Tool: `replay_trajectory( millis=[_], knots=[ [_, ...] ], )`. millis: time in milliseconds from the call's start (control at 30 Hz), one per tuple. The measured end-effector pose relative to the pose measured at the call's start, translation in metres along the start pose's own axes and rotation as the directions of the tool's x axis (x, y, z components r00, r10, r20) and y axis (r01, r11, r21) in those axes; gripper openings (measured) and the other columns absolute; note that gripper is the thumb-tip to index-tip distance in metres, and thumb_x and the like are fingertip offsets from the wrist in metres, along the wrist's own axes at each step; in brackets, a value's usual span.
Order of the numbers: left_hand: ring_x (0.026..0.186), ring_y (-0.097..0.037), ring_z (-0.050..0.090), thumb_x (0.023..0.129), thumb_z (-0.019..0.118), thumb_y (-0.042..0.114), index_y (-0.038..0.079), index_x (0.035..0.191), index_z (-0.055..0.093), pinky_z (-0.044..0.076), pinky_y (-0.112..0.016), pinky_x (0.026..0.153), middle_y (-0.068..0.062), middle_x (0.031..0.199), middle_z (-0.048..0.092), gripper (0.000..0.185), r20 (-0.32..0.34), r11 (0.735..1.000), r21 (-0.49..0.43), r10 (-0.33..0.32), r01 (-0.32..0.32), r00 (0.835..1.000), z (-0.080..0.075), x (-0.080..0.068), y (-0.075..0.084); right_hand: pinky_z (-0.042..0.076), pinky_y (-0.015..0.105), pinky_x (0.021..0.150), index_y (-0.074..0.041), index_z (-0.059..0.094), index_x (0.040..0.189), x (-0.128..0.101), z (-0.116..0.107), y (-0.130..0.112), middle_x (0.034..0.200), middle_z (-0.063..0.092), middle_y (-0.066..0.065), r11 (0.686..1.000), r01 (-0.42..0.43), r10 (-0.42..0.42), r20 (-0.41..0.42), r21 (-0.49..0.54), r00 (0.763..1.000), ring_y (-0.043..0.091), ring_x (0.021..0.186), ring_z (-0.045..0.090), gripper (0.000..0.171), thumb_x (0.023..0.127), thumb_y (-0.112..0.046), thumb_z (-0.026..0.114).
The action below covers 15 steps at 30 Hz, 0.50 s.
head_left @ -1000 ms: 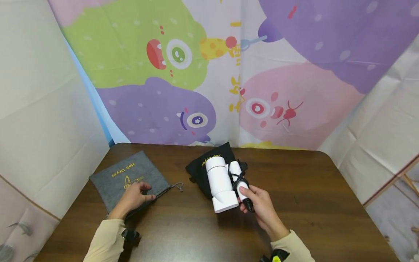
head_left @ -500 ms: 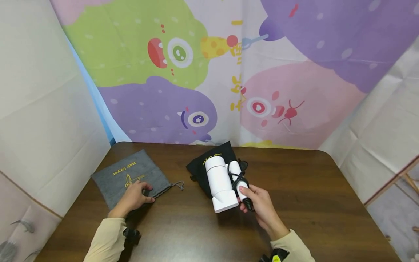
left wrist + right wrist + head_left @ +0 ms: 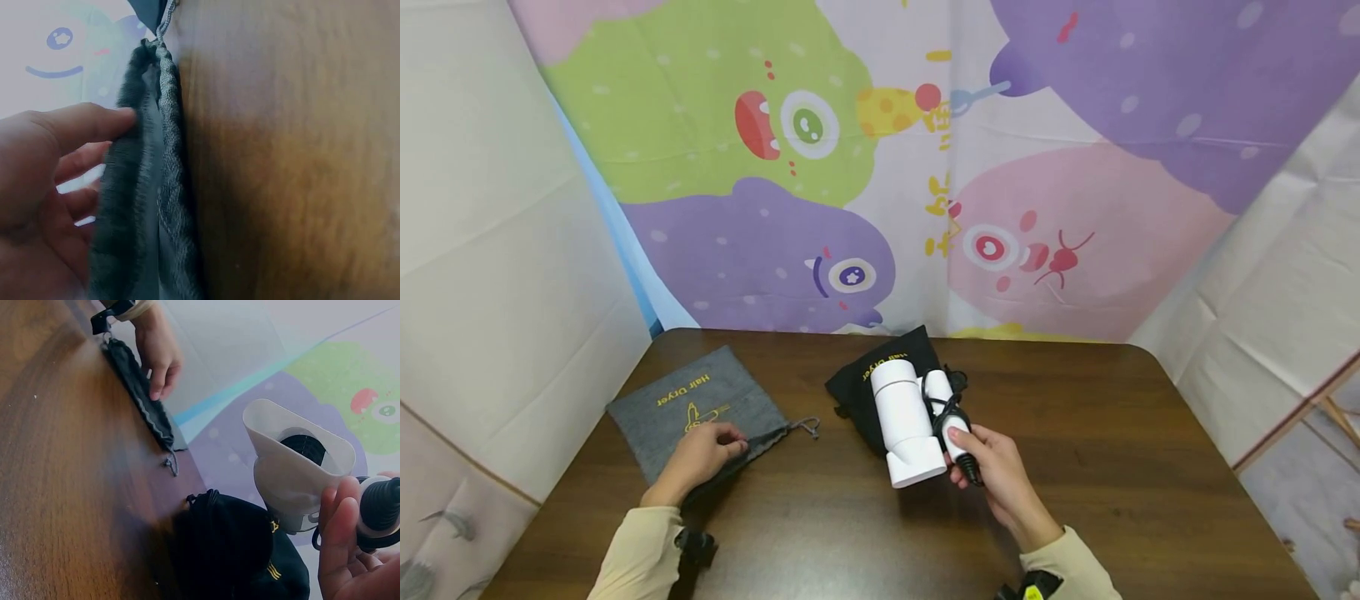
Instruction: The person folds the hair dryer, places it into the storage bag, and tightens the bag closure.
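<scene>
right hand (image 3: 992, 467) curled around folded handle and black cord of white hair dryer (image 3: 906, 421), lifted just above black pouch (image 3: 865, 383) with nozzle toward camera, while left hand (image 3: 700, 454) pinching mouth edge of grey pouch (image 3: 700, 408) flat on table (image 3: 1112, 467), probably for opening.

Table (image 3: 1112, 467): dark brown wood grain, rounded far corners, glossy top.

Backdrop cloth (image 3: 925, 167): hangs behind the table's far edge; printed with cartoon monsters, a green one upper left, a purple one below it, a pink one to the right, a larger purple one upper right, with yellow characters between them.

White sheets (image 3: 490, 250): creased, hung to the left and right of the table, meeting the backdrop cloth.
</scene>
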State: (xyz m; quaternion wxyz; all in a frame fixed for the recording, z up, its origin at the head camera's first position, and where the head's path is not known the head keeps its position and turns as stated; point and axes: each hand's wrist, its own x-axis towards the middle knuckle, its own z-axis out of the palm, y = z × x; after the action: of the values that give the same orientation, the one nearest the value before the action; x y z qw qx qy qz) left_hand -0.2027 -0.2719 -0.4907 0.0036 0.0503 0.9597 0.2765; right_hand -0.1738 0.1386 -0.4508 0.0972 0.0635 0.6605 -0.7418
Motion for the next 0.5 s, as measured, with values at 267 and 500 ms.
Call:
replay_trajectory(
  millis=[267, 500],
  knots=[
    [0.099, -0.038, 0.067, 0.088, 0.068, 0.016, 0.003, 0.094, 0.075, 0.049, -0.053, 0.087, -0.016, 0.098, 0.074, 0.016, -0.144, 1.0, -0.014, -0.003, 0.001, 0.99, 0.0, 0.002, 0.004, 0.047, 0.022, 0.047, 0.009, 0.058, 0.1, -0.001, 0.002, 0.001, 0.064, 0.064, 0.005, 1.0, 0.001, -0.001, 0.004, 0.002, 1.0, 0.011, 0.046, 0.055, 0.027, 0.093, -0.017, 0.062],
    [0.099, -0.037, 0.068, 0.088, 0.069, 0.014, 0.002, 0.095, 0.075, 0.049, -0.053, 0.089, -0.017, 0.099, 0.074, 0.015, -0.2, 0.998, -0.039, 0.036, -0.044, 0.979, -0.004, 0.005, 0.014, 0.048, 0.023, 0.048, 0.009, 0.059, 0.103, -0.001, 0.004, 0.0, 0.065, 0.065, 0.004, 1.0, 0.001, 0.0, 0.018, -0.016, 1.0, 0.011, 0.048, 0.056, 0.032, 0.093, -0.022, 0.064]
  ],
)
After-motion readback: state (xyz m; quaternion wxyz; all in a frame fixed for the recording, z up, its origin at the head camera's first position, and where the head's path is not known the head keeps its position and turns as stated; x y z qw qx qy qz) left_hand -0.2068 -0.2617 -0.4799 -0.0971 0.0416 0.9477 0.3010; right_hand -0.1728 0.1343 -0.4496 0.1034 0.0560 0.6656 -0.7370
